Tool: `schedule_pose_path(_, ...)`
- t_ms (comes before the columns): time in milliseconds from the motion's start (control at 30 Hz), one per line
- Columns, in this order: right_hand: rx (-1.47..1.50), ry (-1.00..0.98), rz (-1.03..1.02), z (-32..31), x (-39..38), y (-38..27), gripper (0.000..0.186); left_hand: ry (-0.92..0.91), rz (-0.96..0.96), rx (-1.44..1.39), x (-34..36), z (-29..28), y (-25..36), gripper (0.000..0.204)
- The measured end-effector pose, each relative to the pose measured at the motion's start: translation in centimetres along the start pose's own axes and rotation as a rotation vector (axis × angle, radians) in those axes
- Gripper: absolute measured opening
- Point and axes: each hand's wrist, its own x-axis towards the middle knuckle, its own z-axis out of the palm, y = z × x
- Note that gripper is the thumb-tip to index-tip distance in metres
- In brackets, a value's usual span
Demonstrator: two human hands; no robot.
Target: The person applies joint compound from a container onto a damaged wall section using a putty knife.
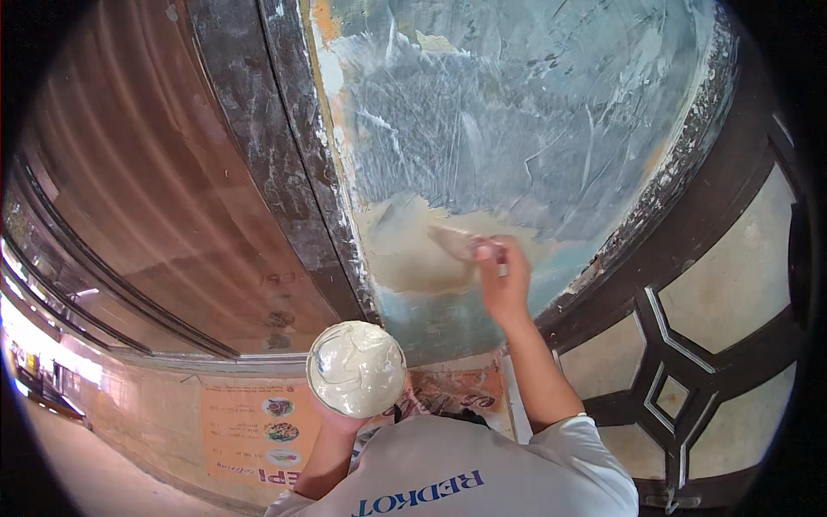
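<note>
We see the right hand (pixel 504 274), fingers clamped on a blurred scraper (pixel 451 242) near the wall (pixel 482 129), left hand (pixel 344 420) beneath the tub (pixel 314 395), finger closure untellable; tilting could slop filler (pixel 356 370) out.

I wear a pale grey-white, short-sleeved fabric shirt (pixel 495 448), marked with dark-blue serif capital lettering (pixel 419 494).

Round tub (pixel 313 391) full of glossy off-white paste (pixel 357 366), lower left of centre, blurred flat-bladed tool (pixel 451 241) at mid-frame, blade slanting to upper left, streaked blue-grey wall panel (pixel 482 129), beige across its lower part, upper centre.
</note>
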Motion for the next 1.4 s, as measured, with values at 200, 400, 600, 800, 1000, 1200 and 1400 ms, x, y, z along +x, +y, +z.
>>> schedule_pose_path(200, -0.413, -0.261, -0.348, 0.8, 1.8, 1.2, 0.021, -0.247, 0.03, 0.009, -0.1, -0.5, -1.4, 0.061)
schedule_pose_path(400, -0.197, -0.001, -0.113, -1.6, 4.6, -3.7, 0.017, -0.113, 0.069, 0.132, -1.2, -0.2, -1.8, 0.078)
schedule_pose_path(600, -0.44, -0.496, -0.419, 1.7, 1.4, -0.6, 0.016, -0.249, 0.212, 0.109, -1.2, 2.9, -2.2, 0.064)
schedule_pose_path(800, -0.272, -0.183, -0.463, 1.7, 6.5, -5.1, 0.012, 0.036, -0.05, -0.299, -1.4, 1.3, -2.8, 0.063)
schedule_pose_path(1000, -0.267, -0.369, -0.576, 3.8, 3.6, -2.4, 0.01, 0.164, -0.148, -0.492, -1.6, 0.8, -2.8, 0.064)
schedule_pose_path(1200, -0.277, -0.127, -0.433, 2.8, 6.8, -6.5, 0.014, 0.11, -0.136, -0.49, -1.5, -0.7, -2.7, 0.067)
schedule_pose_path(1400, -0.398, -0.443, -0.542, 4.8, 2.6, -3.8, 0.012, 0.07, -0.105, -0.475, -0.8, -0.3, -2.1, 0.066)
